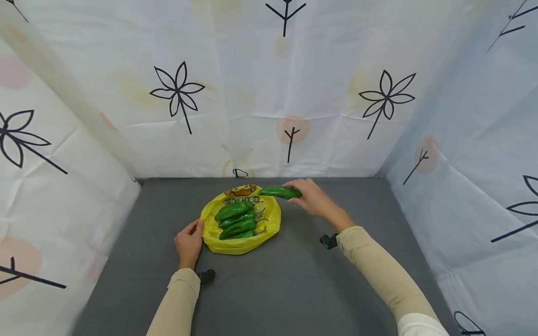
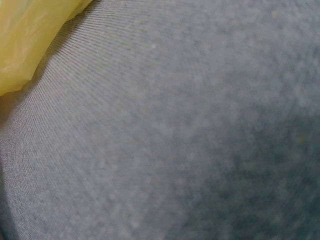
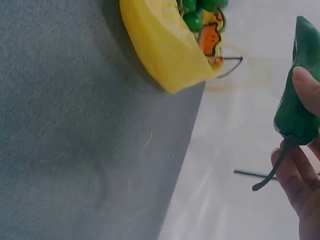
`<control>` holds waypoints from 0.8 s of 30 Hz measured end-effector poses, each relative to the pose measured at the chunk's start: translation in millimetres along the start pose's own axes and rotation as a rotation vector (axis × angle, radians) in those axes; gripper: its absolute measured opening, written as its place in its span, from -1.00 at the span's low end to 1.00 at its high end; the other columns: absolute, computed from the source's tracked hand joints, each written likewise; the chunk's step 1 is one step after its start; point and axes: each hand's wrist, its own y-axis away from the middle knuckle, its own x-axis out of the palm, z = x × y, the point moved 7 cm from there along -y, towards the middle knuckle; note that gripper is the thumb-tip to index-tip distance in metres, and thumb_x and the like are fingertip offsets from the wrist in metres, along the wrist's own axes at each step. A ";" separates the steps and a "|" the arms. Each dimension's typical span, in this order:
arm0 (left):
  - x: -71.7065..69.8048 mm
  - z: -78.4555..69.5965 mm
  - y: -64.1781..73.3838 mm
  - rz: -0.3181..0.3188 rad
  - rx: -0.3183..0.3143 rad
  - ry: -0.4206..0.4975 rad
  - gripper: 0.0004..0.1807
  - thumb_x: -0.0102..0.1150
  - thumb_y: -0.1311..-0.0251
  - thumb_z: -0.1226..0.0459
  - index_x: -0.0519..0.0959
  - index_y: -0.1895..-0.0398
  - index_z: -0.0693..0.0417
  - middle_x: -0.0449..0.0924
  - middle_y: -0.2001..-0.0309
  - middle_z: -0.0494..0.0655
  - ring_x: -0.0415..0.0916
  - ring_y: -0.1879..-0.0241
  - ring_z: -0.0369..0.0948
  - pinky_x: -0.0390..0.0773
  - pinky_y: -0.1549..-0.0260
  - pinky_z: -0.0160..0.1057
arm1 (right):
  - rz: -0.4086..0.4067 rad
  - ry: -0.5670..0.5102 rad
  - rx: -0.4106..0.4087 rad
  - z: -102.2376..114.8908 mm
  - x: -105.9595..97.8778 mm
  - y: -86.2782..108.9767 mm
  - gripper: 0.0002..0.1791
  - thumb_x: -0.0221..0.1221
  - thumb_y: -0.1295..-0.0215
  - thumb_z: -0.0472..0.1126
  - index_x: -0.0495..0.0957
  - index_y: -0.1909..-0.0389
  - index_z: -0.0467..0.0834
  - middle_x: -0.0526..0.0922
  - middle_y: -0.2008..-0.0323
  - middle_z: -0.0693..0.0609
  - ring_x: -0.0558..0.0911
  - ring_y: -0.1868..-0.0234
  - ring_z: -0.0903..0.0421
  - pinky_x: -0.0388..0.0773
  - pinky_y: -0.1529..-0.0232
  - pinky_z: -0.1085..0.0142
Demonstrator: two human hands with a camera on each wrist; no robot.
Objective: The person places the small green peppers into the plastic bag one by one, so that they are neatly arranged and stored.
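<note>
A long green pepper (image 1: 274,192) is gripped in my right hand (image 1: 312,198), above the upper right rim of a yellow plastic bag (image 1: 235,247). In the right wrist view the thumb presses on this pepper (image 3: 295,112), and its curved stem hangs free. The bag lies with its mouth spread wide and a printed cartoon on its far inner side. Inside it several green peppers (image 1: 237,227) lie side by side, stems to the right. My left hand (image 1: 188,242) pinches the bag's left edge between thumb and fingers; the left wrist view shows only a corner of the bag (image 2: 30,40).
The bag rests on a dark grey table (image 1: 277,289). White cloth (image 1: 252,93) printed with black plant drawings hangs behind the table's far edge and along both sides. A small dark device (image 1: 329,241) is strapped at the right wrist, another (image 1: 207,276) at the left.
</note>
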 end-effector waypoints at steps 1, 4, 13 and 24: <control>0.4 0.0 0.0 0.003 0.000 0.004 -0.59 0.25 -0.37 -0.04 0.74 -0.11 -0.04 0.80 0.04 0.08 0.67 0.14 -0.13 0.33 0.31 -0.72 | 0.006 -0.008 -0.008 2.2 0.5 -1.6 -0.47 0.35 -0.33 -0.13 0.53 -0.31 -0.08 0.64 -0.17 -0.07 0.58 -0.02 -0.03 0.52 -0.06 0.03; 0.5 0.0 -0.2 -0.001 0.000 0.004 -0.61 0.26 -0.37 -0.03 0.75 -0.10 -0.05 0.80 0.06 0.08 0.66 0.19 -0.21 0.33 0.32 -0.72 | 0.026 -0.025 -0.020 7.2 1.7 -6.4 -0.49 0.37 -0.29 -0.12 0.58 -0.25 -0.09 0.67 -0.11 -0.05 0.63 -0.01 0.00 0.59 -0.03 0.08; -0.4 -1.8 -1.7 -0.012 0.015 0.014 -0.63 0.27 -0.37 -0.01 0.76 -0.08 -0.04 0.81 0.08 0.09 0.66 0.21 -0.20 0.34 0.32 -0.71 | 0.106 0.018 -0.042 19.4 5.6 -18.1 -0.47 0.31 -0.37 -0.07 0.55 -0.35 0.01 0.69 -0.17 0.02 0.61 0.01 0.05 0.50 -0.07 0.08; -0.1 -2.9 0.8 -0.008 -0.003 0.001 -0.62 0.26 -0.38 -0.02 0.75 -0.11 -0.05 0.80 0.05 0.06 0.65 0.15 -0.18 0.34 0.28 -0.71 | 0.170 0.008 -0.084 44.4 17.8 -34.0 -0.44 0.28 -0.40 -0.19 0.48 -0.41 -0.03 0.61 -0.28 -0.05 0.60 -0.20 -0.02 0.41 -0.39 -0.03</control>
